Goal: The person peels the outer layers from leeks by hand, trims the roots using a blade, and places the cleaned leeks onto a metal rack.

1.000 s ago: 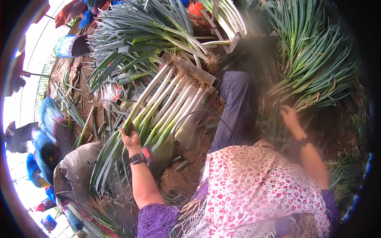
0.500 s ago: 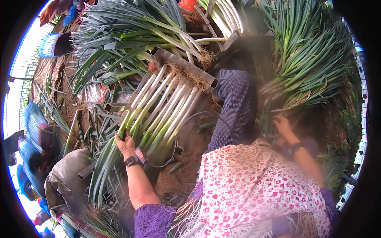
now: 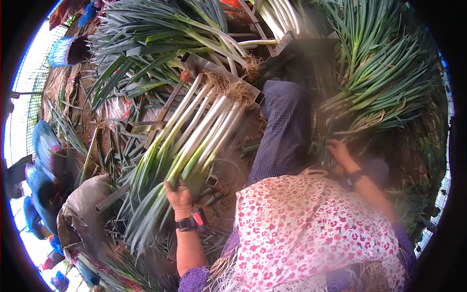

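A row of long green onions lies slanting on a metal frame, white stalks upward, roots against its far bar. My left hand is closed round their green leaves at the near end, with the leaf tips trailing below to the left. It wears a dark wrist strap with a small red and black device. My right hand is beside the lower edge of a big pile of green onions at the right. Its fingers are partly hidden and hazy, so their grip does not show.
More green onions are heaped beyond the frame at the far left. Another metal frame holds stalks at the top. A grey sack and blue bags stand at the left. My patterned trouser leg is between the frame and the right pile.
My left hand has shifted right and nearer to me along the leaves, drawing them together. The white stalks sit closer now. My right hand has moved slightly left.
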